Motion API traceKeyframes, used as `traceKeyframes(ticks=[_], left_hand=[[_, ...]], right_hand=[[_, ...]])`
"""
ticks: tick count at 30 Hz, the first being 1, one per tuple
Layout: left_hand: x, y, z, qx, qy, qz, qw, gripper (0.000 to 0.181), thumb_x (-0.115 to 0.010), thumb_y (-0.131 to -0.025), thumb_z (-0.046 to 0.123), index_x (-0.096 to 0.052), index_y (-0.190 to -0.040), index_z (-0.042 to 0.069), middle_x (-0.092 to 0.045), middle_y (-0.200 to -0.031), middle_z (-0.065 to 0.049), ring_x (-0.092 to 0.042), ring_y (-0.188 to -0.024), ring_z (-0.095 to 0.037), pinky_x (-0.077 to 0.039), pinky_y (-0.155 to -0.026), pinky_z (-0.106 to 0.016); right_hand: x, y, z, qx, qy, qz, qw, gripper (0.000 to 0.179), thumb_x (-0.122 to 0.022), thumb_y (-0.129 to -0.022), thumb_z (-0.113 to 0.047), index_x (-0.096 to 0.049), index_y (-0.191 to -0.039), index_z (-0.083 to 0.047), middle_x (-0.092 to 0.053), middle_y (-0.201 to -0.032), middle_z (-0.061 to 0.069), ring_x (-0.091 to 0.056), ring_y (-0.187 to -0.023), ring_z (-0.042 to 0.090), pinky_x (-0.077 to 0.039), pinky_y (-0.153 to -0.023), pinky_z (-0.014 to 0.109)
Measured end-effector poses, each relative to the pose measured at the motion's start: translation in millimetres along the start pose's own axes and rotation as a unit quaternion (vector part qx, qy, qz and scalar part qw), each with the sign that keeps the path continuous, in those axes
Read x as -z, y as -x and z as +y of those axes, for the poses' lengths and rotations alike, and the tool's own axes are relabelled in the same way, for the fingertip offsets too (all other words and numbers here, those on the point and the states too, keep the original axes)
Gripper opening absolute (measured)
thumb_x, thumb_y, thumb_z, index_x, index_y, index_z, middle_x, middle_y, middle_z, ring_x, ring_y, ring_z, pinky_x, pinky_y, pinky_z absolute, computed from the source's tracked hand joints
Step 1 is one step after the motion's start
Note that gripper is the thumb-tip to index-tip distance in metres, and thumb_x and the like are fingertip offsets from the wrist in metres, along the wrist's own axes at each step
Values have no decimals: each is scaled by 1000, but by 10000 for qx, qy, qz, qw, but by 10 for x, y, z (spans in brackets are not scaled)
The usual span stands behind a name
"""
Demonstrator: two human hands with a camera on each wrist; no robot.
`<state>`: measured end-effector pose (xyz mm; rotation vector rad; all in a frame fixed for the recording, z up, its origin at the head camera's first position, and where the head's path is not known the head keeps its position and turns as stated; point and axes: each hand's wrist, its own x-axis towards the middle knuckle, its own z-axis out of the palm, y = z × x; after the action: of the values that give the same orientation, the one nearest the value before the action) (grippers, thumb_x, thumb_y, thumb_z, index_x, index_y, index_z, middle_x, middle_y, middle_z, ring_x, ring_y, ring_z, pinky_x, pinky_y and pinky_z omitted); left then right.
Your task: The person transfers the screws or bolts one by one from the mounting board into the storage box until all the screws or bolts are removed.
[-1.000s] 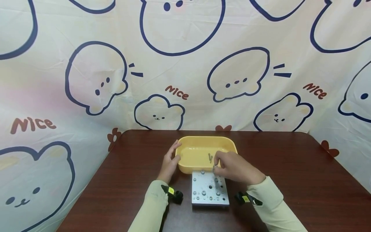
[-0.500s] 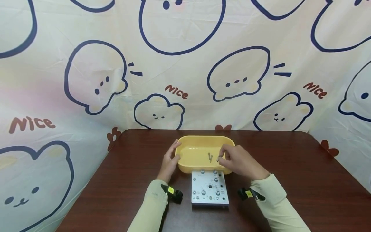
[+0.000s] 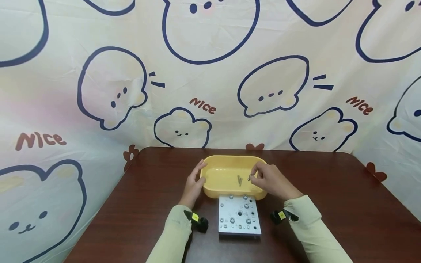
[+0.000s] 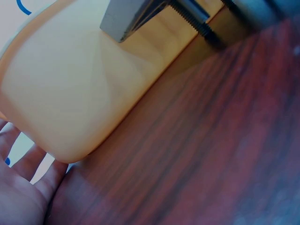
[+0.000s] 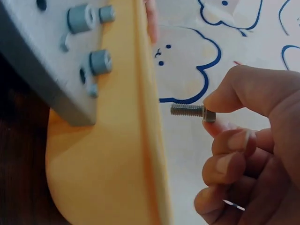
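Note:
My right hand (image 3: 274, 180) is over the right end of the yellow tray (image 3: 220, 191). Between thumb and forefinger it pinches a bolt (image 5: 190, 110), whose threaded shank points away from the hand in the right wrist view. The other fingers are curled in. At the tray's left end my left hand (image 3: 193, 186) touches the rim and side wall, its fingers fairly straight and spread in the left wrist view. Two thin screws (image 3: 239, 180) lie on the tray floor. Close to the tray's near side stands a metal plate (image 3: 233, 228) with several bolts seated in its holes.
Under everything is a dark brown wooden table (image 3: 141, 204). A patterned cloth (image 3: 223, 128) hangs behind and beside it. Threaded ends (image 4: 194, 21) stick out under the raised plate. Each wrist carries a small black camera (image 3: 201, 224).
My right hand has moved right, from beside the plate's far edge to over the tray's right end, with the bolt. The left hand keeps its place on the tray.

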<state>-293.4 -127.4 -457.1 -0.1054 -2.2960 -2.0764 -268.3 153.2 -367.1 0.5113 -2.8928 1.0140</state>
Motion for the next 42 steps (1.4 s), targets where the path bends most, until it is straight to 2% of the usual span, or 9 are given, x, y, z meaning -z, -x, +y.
traceKeyframes(ticks=[3,8,13,25,29,35,42], left_hand=[[4,32,79,49,-28,-50,10000,54,-50,-91,9,-46,-143,24,-26,-155,19,-15,-146,-16,-17,-115,-50],[0,155,282,8,-18,-69,10000,53,-50,-90,8,-49,-140,23,-28,-156,14,-16,-146,-17,-19,-115,-51],[-7,214,346,5,9,-56,10000,52,-50,-90,9,-50,-139,25,-27,-156,13,-17,-146,-17,-20,-115,-50],[-8,183,336,113,25,-56,9999,51,-51,-90,9,-51,-138,27,-28,-155,17,-16,-146,-17,-20,-114,-51],[-12,187,329,71,23,-64,10000,52,-51,-90,9,-51,-138,27,-27,-155,15,-16,-146,-17,-19,-115,-51],[2,68,178,64,-21,-105,9999,55,-49,-90,7,-47,-143,22,-24,-157,13,-13,-146,-17,-15,-115,-53],[-10,-11,9,-44,61,17,10000,52,-50,-91,10,-49,-139,30,-28,-151,26,-15,-145,-11,-14,-116,-52]], right_hand=[[-31,-78,41,-145,-17,-97,9998,13,-64,-83,-18,-60,-94,-12,-54,-69,5,-53,-59,19,-47,-49,27],[-83,-196,107,-171,92,-181,9996,13,-64,-82,-18,-61,-92,-10,-53,-67,5,-52,-56,18,-45,-47,27],[-164,-300,181,-20,188,-158,9997,9,-65,-81,-16,-61,-87,-11,-53,-66,3,-52,-57,17,-45,-49,27],[-305,-385,280,216,560,-6,9982,10,-65,-78,-13,-58,-84,-10,-50,-63,2,-48,-54,16,-43,-50,27],[-325,-385,270,99,655,10,9978,10,-65,-78,-13,-58,-84,-11,-50,-63,2,-49,-53,16,-44,-50,27],[-346,-394,248,-248,879,-275,9954,9,-66,-80,-15,-60,-86,-12,-57,-69,1,-54,-59,16,-47,-57,27],[-375,-417,253,-366,1059,-561,9921,8,-67,-81,-15,-63,-87,-13,-55,-69,3,-52,-56,18,-46,-53,27]])
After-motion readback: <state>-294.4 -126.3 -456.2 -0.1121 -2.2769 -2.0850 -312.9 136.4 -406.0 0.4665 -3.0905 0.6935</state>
